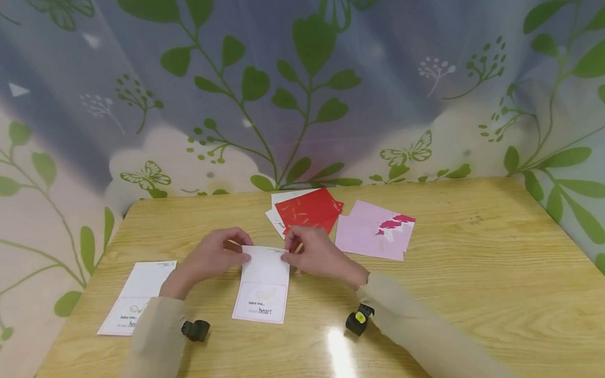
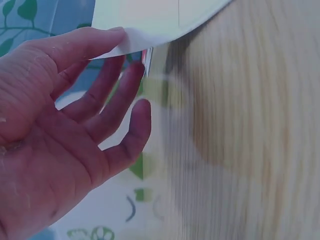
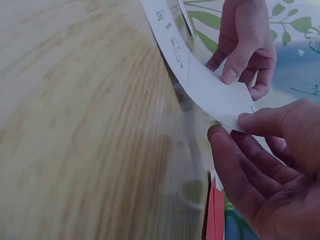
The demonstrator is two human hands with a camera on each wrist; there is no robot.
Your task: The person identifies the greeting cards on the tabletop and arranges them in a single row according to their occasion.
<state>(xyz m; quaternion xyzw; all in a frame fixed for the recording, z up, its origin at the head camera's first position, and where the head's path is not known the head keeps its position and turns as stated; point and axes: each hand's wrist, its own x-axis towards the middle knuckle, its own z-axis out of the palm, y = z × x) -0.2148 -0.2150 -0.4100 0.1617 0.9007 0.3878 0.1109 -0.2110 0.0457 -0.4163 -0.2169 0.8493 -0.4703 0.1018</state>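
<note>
A white greeting card (image 1: 263, 279) with a crease across its middle and printed words on its near half lies between my hands. My left hand (image 1: 218, 252) pinches its far left corner, thumb on top and fingers beneath. At the far right corner my right hand (image 1: 317, 254) pinches it the same way. The far end of the card bends up off the table, as the right wrist view shows, while the near end stays low. In the left wrist view the thumb (image 2: 87, 45) lies on the white card (image 2: 145, 25) and the other fingers curve loosely below.
A matching white card (image 1: 141, 295) lies at the left of the wooden table (image 1: 461, 294), partly behind the left sleeve. Red cards (image 1: 308, 208) overlap white ones beyond my hands. Pink cards (image 1: 369, 231) lie to the right of these. A leaf-patterned curtain (image 1: 299, 100) hangs behind the table.
</note>
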